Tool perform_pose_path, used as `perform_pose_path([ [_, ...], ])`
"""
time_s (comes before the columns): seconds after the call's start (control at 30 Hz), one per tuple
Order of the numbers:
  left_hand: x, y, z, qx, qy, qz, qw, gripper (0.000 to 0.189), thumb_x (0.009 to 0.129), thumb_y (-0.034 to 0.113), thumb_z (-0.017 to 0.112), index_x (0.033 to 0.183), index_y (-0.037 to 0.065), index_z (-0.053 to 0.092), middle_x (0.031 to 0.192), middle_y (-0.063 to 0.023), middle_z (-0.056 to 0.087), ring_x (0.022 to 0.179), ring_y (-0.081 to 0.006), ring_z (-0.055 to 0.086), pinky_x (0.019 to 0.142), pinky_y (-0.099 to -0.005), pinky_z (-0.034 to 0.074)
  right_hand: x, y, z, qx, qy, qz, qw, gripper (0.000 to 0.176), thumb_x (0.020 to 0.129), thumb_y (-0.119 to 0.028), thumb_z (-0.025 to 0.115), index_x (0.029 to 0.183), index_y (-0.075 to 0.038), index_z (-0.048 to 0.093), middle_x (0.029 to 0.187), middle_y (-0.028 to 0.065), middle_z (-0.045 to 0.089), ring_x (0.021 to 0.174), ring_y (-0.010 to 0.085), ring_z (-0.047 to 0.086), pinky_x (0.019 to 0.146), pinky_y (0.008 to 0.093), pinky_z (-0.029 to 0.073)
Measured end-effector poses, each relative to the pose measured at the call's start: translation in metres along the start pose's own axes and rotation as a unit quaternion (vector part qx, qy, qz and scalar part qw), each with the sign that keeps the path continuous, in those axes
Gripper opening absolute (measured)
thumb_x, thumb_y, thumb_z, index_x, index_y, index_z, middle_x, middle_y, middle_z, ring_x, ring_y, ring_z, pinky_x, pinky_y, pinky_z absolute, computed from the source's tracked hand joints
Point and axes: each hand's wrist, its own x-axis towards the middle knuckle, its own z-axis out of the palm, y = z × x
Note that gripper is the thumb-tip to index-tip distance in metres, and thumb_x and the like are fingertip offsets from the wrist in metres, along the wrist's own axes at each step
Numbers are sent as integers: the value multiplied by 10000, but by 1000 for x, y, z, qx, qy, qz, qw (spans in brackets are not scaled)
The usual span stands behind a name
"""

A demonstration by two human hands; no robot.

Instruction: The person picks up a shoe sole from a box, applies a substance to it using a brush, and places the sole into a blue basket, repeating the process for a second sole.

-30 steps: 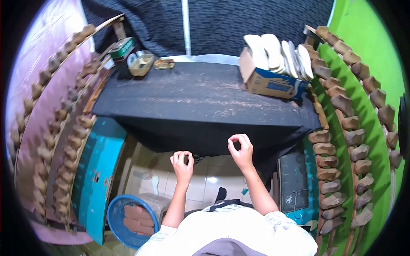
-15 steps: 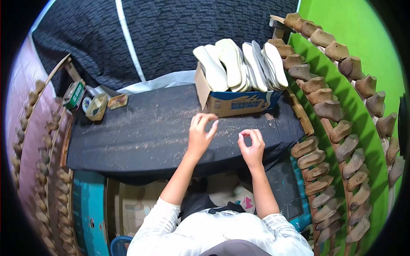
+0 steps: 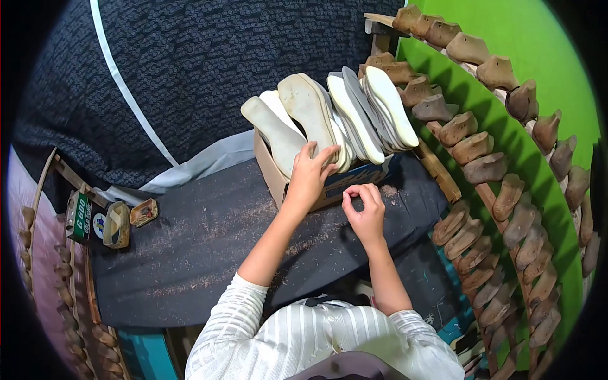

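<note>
A cardboard box with blue printing stands on the black-covered table, packed with upright shoe soles in cream, white and grey. My left hand reaches over its front edge, fingers apart and fingertips right at the lower ends of a worn grey-white sole and its neighbours. Left of it leans another greyish sole. In front of the box my right hand hovers with thumb and fingertips brought together in a loop, and nothing shows between them. Cream-edged soles fill the box's right side.
Brown scraps lie scattered over the black table cover. At the left end are a green-and-white tin, a plastic tub and a small tray. Racks of wooden shoe lasts line the right side, with more at left.
My left hand has moved forward from above the table to the soles in the box. My right hand stays curled in front of the box. The view has turned and come closer.
</note>
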Motion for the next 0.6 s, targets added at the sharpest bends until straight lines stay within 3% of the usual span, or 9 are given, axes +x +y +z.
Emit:
perform_pose_path([
  [0.17, -2, 10, -18, -54, 19, 16, 998, 345, 850, 80, 580, 1190, 135, 555, 1157, -258, 535, 1070, -388, 547, 853, -395, 470, 2, -1, 0, 18, 0, 1, 1000, 108, 723, -61, 669, 780, -68, 577, 748, 36, 559, 715, 217, 548, 696, 348, 416],
  [0.23, -6, 14, -28, -68, 125, 34, 989, 313, 880, 40, 508, 1188, 81, 544, 1132, -243, 568, 1071, -366, 558, 833, -383, 488, 2, -2, -1, 28, 3, 4, 1000, 104, 723, -55, 669, 775, -66, 580, 741, 37, 560, 707, 218, 548, 690, 344, 419],
  [0.27, -9, 18, -34, -51, 171, 23, 984, 305, 903, 48, 470, 1199, 77, 538, 1125, -200, 597, 1060, -285, 588, 810, -367, 506, 2, -3, -3, 30, 1, 2, 1000, 104, 723, -55, 669, 775, -66, 580, 741, 37, 560, 707, 218, 548, 690, 344, 419],
  [0.3, -13, 19, -42, -48, 173, 22, 984, 305, 903, 48, 470, 1199, 77, 538, 1125, -200, 597, 1060, -285, 588, 810, -367, 506, 1, -5, -5, 36, -2, 4, 999, 100, 724, -50, 667, 771, -63, 580, 742, 39, 561, 707, 220, 548, 687, 345, 422],
  [0.37, -25, 17, -56, -95, 193, -129, 968, 304, 942, 82, 418, 1231, 46, 504, 1175, -173, 574, 1058, -226, 582, 803, -345, 532, -3, -10, -10, 43, -7, 5, 999, 96, 725, -45, 665, 768, -60, 580, 743, 42, 563, 707, 222, 547, 684, 346, 425],
  [0.4, -31, 14, -61, -92, 195, -132, 967, 304, 942, 82, 418, 1231, 46, 504, 1175, -173, 574, 1058, -226, 582, 803, -345, 532, -6, -13, -13, 54, -15, 9, 998, 92, 727, -39, 662, 768, -57, 583, 747, 47, 566, 714, 220, 551, 689, 336, 432],
  [0.47, -43, 15, -72, -289, 318, -116, 896, 318, 971, 126, 374, 1254, 13, 463, 1228, -149, 508, 1063, -214, 559, 813, -352, 550, -12, -20, -17, 71, -30, 10, 997, 87, 729, -34, 660, 769, -53, 585, 751, 53, 568, 722, 218, 556, 695, 327, 439],
  [0.5, -56, 22, -77, -404, 326, -137, 843, 341, 980, 155, 358, 1271, -16, 409, 1261, -143, 436, 1072, -264, 548, 822, -383, 556, -15, -24, -18, 97, -47, 29, 994, 78, 736, -34, 656, 775, -47, 589, 758, 58, 574, 739, 206, 564, 706, 310, 442],
  [0.6, -97, 36, -90, -434, 379, -148, 804, 346, 976, 160, 379, 1290, 15, 377, 1265, -139, 431, 1078, -272, 546, 822, -408, 551, -30, -31, -10, 194, -105, 70, 973, 79, 770, -48, 645, 838, -39, 604, 803, 58, 592, 781, 170, 574, 734, 273, 443],
])
